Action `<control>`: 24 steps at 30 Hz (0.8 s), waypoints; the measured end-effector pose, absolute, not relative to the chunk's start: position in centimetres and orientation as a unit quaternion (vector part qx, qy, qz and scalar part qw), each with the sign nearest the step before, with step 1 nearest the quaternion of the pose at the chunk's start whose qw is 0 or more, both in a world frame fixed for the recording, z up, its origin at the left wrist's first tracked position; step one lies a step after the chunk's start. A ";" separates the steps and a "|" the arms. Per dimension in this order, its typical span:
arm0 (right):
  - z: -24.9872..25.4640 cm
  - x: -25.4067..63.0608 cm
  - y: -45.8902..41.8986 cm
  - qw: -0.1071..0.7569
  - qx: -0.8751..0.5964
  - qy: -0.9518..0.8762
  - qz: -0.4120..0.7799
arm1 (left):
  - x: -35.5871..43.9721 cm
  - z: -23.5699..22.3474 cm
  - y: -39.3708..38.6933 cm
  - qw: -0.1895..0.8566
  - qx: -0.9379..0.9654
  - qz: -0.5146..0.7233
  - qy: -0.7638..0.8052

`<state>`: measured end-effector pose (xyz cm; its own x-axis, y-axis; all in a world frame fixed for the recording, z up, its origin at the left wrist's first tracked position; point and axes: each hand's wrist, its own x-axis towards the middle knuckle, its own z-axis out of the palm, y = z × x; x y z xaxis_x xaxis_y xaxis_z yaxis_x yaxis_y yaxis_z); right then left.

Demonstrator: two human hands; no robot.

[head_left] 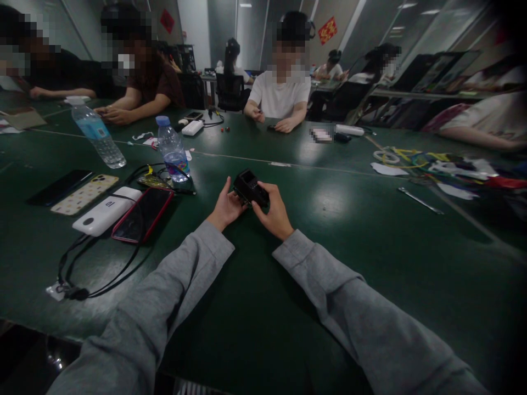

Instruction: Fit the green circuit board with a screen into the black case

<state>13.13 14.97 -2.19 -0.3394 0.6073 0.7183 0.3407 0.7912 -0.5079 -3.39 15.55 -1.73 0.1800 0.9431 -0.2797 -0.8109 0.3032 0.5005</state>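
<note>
Above the green table, both of my hands hold a small black device (249, 187) with a little dark screen on its upper face. My left hand (226, 205) supports it from the left and below, thumb pointing up and fingertips partly hidden under it. Around its right side wraps my right hand (275, 209), with the thumb along the near edge. What exact kind of device it is I cannot tell. Grey sleeves cover both of my forearms.
To the left lie a red-cased phone (142, 215), a white power bank (107, 210), a patterned phone (85, 194) and a black strap. Two water bottles (173, 151) stand beyond. A wrench (420, 201) and tangled cables (436, 164) lie right. A person (284, 93) sits opposite.
</note>
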 end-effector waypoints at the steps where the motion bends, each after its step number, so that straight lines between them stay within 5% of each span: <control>1: -2.2 13.1 15.0 0.488 -0.292 -0.811 0.137 | -3.4 -1.7 15.6 0.758 0.116 0.579 0.278; 14: -3.2 13.2 16.4 0.441 -0.298 -0.800 0.277 | -2.9 -1.3 15.5 0.734 0.189 0.572 0.314; 24: -2.7 13.7 17.5 0.427 -0.336 -0.610 0.577 | -2.7 -1.1 15.2 0.748 0.229 0.542 0.308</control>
<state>13.72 17.49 -2.75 -0.4085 0.9030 0.1333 -0.0826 0.1088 -0.9906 -2.67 15.18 -1.15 0.2229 0.9515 -0.2122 -0.6703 0.3076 0.6753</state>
